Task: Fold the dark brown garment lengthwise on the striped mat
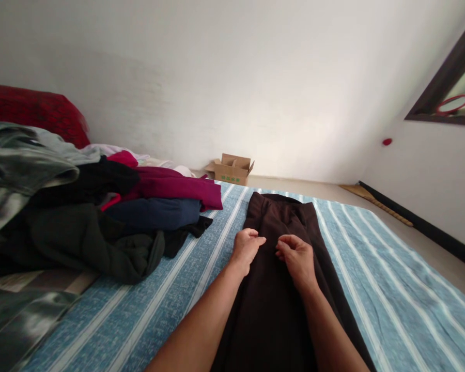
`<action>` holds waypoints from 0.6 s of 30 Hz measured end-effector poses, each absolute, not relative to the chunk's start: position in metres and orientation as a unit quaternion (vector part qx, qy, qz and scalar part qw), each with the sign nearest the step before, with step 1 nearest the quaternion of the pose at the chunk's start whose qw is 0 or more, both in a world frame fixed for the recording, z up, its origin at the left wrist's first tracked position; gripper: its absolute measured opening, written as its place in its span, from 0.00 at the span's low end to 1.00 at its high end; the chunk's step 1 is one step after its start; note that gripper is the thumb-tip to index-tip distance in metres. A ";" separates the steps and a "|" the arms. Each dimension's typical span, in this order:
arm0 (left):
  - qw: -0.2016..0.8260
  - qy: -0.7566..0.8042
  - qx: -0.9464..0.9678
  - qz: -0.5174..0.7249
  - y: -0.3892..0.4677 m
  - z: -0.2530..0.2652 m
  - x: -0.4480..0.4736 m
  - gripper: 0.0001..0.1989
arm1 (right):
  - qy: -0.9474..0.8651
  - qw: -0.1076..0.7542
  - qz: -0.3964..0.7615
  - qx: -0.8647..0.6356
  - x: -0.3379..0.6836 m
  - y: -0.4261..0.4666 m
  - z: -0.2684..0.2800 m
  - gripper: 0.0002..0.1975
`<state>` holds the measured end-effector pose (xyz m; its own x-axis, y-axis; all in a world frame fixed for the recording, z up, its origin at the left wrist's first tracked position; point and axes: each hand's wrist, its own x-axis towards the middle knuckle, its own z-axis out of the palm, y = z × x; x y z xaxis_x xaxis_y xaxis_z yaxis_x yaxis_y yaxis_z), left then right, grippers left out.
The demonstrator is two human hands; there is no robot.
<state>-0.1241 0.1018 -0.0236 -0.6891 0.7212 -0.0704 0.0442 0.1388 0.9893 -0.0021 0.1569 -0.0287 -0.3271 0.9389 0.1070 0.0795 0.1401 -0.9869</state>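
Observation:
A pair of dark brown trousers (271,305) lies lengthwise on the bed, its waistband at the far end and its legs running toward me. Over the left side of the upper part is my left hand (248,249), its fingers curled in and the thumb pointing right. My right hand (297,257) is a short way to the right, with thumb and fingers pinched together. Whatever either hand holds, if anything, is too small or hidden to make out. My forearms cover part of the trouser legs.
A blue sheet with white stripes (375,274) covers the bed. At left is a heap of clothes, with a dark green garment (89,237), a navy one (158,213) and a magenta one (174,185). Beyond the bed's far edge stands an open cardboard box (231,170) by the wall.

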 end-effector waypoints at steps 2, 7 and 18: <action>0.324 0.679 0.254 0.608 0.101 -0.024 -0.124 0.12 | -0.585 0.436 0.550 -0.405 0.000 0.156 -0.031 0.14; 0.381 0.639 0.223 0.630 0.103 -0.021 -0.124 0.18 | -0.554 0.440 0.580 -0.404 0.000 0.158 -0.028 0.14; 0.463 0.543 0.268 0.647 0.102 -0.021 -0.120 0.17 | -0.624 0.413 0.504 -0.431 -0.001 0.159 -0.029 0.15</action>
